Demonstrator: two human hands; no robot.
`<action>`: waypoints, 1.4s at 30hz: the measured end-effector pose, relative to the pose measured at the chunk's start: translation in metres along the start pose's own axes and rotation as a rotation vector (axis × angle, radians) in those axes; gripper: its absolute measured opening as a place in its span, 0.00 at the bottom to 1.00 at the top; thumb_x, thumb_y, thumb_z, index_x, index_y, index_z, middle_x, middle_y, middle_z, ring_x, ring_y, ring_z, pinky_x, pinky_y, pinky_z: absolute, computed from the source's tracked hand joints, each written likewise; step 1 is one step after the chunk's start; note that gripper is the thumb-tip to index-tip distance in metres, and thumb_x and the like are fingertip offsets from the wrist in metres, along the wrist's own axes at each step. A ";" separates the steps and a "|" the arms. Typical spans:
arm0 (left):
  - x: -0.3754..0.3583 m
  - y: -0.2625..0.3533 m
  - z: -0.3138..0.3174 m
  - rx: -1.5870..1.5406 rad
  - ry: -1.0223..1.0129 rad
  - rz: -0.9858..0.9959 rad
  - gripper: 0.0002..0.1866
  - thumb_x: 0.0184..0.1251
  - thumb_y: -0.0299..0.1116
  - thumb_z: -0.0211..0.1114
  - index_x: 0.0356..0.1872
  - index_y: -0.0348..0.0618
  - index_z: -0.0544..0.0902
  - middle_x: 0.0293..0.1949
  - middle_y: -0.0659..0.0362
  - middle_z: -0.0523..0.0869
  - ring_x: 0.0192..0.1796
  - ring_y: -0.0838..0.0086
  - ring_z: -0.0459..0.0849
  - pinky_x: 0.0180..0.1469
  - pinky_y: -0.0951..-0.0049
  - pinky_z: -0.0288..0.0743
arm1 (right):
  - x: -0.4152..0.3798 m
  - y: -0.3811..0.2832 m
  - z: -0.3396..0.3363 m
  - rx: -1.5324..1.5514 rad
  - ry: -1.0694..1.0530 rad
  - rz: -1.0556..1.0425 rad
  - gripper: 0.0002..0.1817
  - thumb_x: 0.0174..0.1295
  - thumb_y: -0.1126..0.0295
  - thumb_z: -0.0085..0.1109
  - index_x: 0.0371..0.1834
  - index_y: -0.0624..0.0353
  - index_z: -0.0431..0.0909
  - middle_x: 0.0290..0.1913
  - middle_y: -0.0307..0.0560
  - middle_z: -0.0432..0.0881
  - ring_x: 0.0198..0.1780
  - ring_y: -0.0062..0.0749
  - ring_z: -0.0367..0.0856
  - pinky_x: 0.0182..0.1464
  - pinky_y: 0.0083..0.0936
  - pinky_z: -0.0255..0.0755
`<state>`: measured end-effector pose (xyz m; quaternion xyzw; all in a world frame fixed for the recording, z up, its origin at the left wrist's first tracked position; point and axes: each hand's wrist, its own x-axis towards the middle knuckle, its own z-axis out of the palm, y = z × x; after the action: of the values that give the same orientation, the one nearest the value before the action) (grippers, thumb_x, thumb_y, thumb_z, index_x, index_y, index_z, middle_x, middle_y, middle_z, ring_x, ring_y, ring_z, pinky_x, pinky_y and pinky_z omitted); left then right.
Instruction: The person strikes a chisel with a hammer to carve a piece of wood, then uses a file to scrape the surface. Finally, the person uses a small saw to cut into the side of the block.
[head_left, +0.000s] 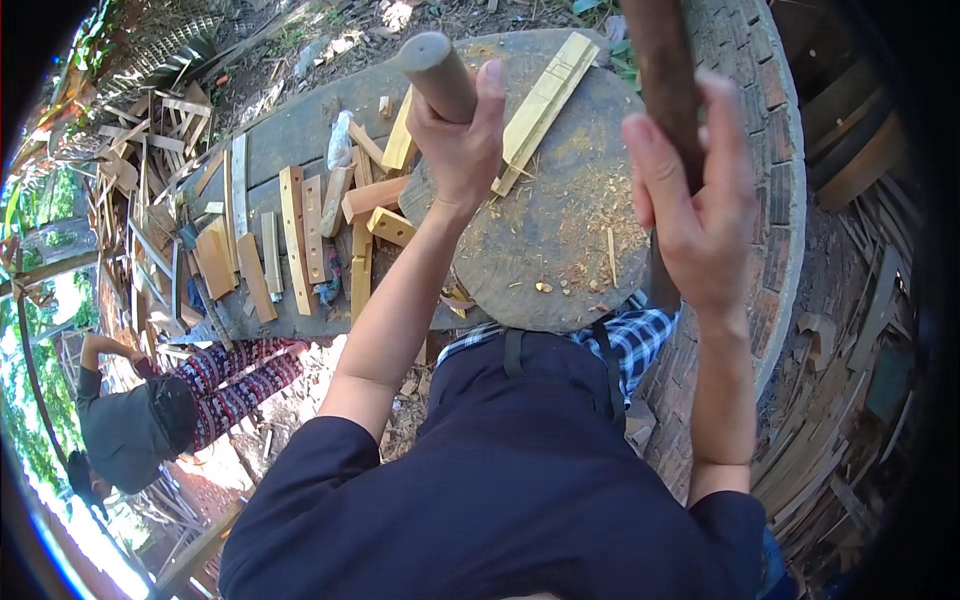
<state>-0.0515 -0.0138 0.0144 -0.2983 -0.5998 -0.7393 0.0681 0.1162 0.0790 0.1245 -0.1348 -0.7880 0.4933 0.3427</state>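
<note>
My left hand (458, 150) is wrapped round a thick, round wooden tool handle (436, 72), its flat end facing up. The lower end of that tool is hidden behind my hand. Just right of it, a squared yellow wood piece (548, 105) lies on a round wooden block (520, 270) strewn with chips. In my right hand (700, 220) is a dark wooden club (658, 60), raised over the block's right side. Motion blurs the fingers of this hand a little, but they are curled about the club.
Left of the block, several wood pieces with drilled holes (293, 235) lie on a grey plank bench (270, 150). A curved brick wall edge (780, 230) runs along the right. Another person (150, 410) bends over at far left, near piled scrap wood (130, 180).
</note>
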 end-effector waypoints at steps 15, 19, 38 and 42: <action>-0.012 0.009 -0.002 -0.167 0.005 -0.306 0.13 0.68 0.30 0.67 0.25 0.42 0.74 0.20 0.67 0.76 0.23 0.84 0.77 0.26 0.80 0.70 | 0.017 -0.044 -0.019 -0.521 -0.393 -0.052 0.25 0.66 0.75 0.63 0.67 0.58 0.73 0.47 0.54 0.87 0.43 0.22 0.85 0.46 0.24 0.77; -0.030 -0.004 -0.010 -0.084 0.096 -0.177 0.11 0.69 0.28 0.65 0.27 0.43 0.73 0.20 0.67 0.75 0.18 0.84 0.75 0.19 0.81 0.67 | 0.021 -0.057 0.008 -0.259 -0.104 -0.256 0.25 0.68 0.72 0.63 0.68 0.56 0.73 0.45 0.42 0.86 0.37 0.20 0.82 0.40 0.24 0.75; 0.019 0.018 -0.020 -0.276 0.034 -0.126 0.10 0.70 0.26 0.62 0.31 0.42 0.69 0.15 0.62 0.70 0.12 0.82 0.66 0.13 0.77 0.59 | -0.057 0.082 0.005 -0.236 -0.166 0.539 0.23 0.71 0.55 0.58 0.63 0.58 0.76 0.42 0.55 0.86 0.43 0.39 0.87 0.49 0.32 0.76; 0.017 0.018 -0.019 -0.256 0.001 -0.133 0.10 0.70 0.26 0.62 0.32 0.41 0.69 0.15 0.62 0.70 0.12 0.82 0.66 0.13 0.78 0.58 | -0.059 0.087 0.005 -0.226 -0.170 0.542 0.23 0.71 0.56 0.58 0.63 0.57 0.76 0.42 0.55 0.86 0.43 0.39 0.87 0.50 0.32 0.76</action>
<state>-0.0641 -0.0315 0.0364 -0.2637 -0.5191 -0.8128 -0.0190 0.1447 0.0841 0.0236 -0.3356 -0.7992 0.4853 0.1142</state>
